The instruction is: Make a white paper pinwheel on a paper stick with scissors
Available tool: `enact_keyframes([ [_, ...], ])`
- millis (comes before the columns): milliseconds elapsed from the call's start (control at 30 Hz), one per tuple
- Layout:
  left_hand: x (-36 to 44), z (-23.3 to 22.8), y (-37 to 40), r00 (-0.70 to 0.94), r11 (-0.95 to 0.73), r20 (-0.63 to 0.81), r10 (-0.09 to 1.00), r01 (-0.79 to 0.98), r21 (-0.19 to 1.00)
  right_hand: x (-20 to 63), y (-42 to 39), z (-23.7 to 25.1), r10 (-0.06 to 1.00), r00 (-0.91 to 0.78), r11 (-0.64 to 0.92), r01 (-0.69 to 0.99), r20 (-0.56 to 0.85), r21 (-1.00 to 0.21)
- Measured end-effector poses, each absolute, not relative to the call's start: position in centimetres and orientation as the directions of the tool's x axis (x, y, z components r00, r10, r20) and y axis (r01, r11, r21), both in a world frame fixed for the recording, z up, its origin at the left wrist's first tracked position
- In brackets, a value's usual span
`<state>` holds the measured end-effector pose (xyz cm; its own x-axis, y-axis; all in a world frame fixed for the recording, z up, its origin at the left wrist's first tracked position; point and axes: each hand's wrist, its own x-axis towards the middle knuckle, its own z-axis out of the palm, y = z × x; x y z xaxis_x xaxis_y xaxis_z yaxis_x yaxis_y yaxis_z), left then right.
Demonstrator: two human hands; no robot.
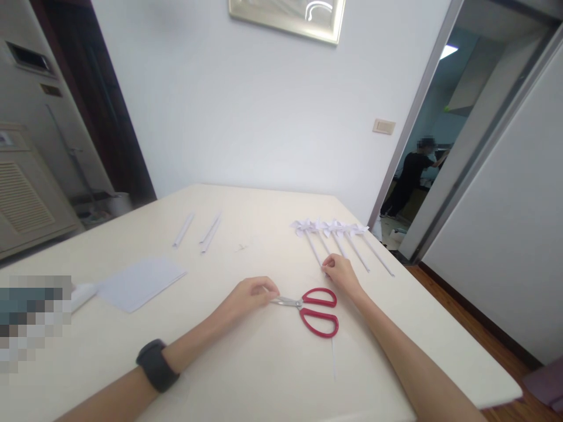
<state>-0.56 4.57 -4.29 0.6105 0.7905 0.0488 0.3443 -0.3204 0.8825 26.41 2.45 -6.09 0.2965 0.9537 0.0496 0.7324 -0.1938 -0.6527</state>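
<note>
— Our left hand [255, 293] looks closed on the blade end of the red-handled metal scissors [299, 303], thumb against fingers. And our right hand [342, 272]?

— Thumb and fingertips pinch the lower end of the leftmost white paper pinwheel [314, 248] in the row.

— How much do we have finished?

— Five white pinwheels on slim paper sticks, by our count, though the heads overlap. They line up by the tabletop's [259, 217] right edge, heads toward its far right corner, and we'd judge them assembled.

— What's left?

— Three slim folded white paper sticks [183, 230] without heads lie toward the far left edge, and flat white paper sheets [141, 284] nearer us on that side look unused. Whether those are meant for more, we can't tell.

— Where do the scissors sit from our hands?

— Between them, flat on the tabletop, blades pointing into our left hand, handles just below our right. One thin white strip [334, 360] runs from the lower handle toward the near edge.
</note>
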Motion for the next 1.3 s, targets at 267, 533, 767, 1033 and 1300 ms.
enact_keyframes([
  [267,-0.6,-4.7,4.7,0.624,-0.337,0.044,0.780,0.359,0.870,28.7,2.6,-5.0,0.907,0.398,-0.275,0.809,0.140,-0.519],
  [533,-0.7,-5.1,5.0,0.636,-0.346,0.038,0.771,0.368,0.863,32.5,1.7,-3.9,0.886,0.423,-0.330,0.863,0.191,-0.382],
  [767,-0.6,-5.4,5.1,0.642,-0.356,0.041,0.765,0.369,0.858,29.1,1.5,-4.1,0.975,0.054,0.031,0.928,0.216,-0.371],
  [1033,-0.7,-5.4,5.1,0.652,-0.361,0.042,0.757,0.364,0.858,28.1,1.6,-5.0,0.967,-0.151,0.222,0.896,0.206,-0.384],
  [1300,-0.6,-5.2,5.0,0.650,-0.354,0.037,0.759,0.363,0.862,28.3,2.0,-5.3,0.972,-0.121,0.188,0.915,0.200,-0.357],
])
